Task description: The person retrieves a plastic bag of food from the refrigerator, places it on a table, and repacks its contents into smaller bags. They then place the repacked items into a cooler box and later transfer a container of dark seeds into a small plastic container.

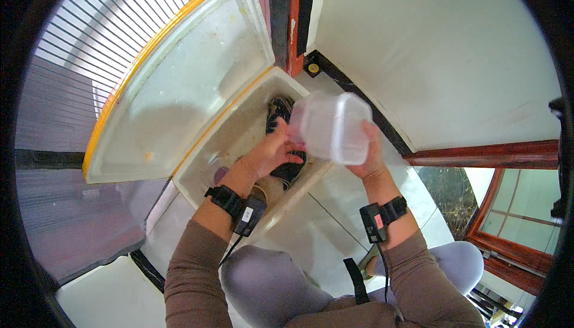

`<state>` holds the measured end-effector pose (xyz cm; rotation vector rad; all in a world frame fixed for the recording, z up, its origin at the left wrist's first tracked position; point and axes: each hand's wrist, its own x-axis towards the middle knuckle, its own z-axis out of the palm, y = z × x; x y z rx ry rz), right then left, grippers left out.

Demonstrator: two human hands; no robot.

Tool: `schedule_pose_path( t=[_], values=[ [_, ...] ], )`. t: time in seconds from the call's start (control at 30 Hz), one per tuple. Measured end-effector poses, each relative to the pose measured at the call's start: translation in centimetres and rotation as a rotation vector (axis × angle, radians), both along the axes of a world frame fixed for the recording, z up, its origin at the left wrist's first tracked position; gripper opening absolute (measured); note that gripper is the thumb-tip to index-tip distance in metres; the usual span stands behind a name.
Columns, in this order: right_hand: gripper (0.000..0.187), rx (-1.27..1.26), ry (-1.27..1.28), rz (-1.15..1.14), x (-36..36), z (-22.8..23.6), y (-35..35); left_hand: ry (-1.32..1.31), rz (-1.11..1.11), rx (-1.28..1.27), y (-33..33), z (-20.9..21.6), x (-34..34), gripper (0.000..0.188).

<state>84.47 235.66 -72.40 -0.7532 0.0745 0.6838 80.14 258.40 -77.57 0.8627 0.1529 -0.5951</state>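
My right hand (372, 156) is closed round the side of a clear plastic container (335, 126), which is smeared by motion and held tilted above a white box (197, 175). My left hand (272, 149) is over the box with its fingers apart, close to the container's pinkish left end. Whether those fingers touch it I cannot tell. Below my left hand, inside the box, lies a dark thing with light markings (280, 108), partly hidden by the hand and container. A small purple item (220, 175) shows beside my left wrist, in the box.
The box's large yellow-edged lid (185, 71) stands raised on the far left. Behind it are a barred window (119, 23) and a grey corrugated panel (60, 202). A white panel (436, 53) fills the far right, a red-brown wooden frame (484, 153) below it. Pale tiles (299, 226) cover the floor.
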Motion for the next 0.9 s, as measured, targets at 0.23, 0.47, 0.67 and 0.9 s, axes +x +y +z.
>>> schedule_pose_path(
  t=[0.23, 0.47, 0.67, 0.9],
  values=[
    [0.082, 0.129, 0.014, -0.097, 1.3, 2.9, -4.7, -0.842, -0.935, 1.410, -0.8, -6.0, -2.5, 0.031],
    [0.080, 0.131, 0.023, -0.061, 1.7, 2.0, -6.5, -0.864, -1.170, 1.678, -2.2, -6.9, -2.5, 0.032],
    [0.079, 0.206, 0.228, -0.052, 2.8, 4.8, -8.5, -0.517, -0.276, 1.558, 0.0, 2.9, -1.6, 0.032],
    [0.075, 0.117, 0.266, 0.099, -0.7, 15.2, -15.0, 0.169, 0.322, 0.769, 1.2, 19.3, -3.3, 0.027]
  ],
)
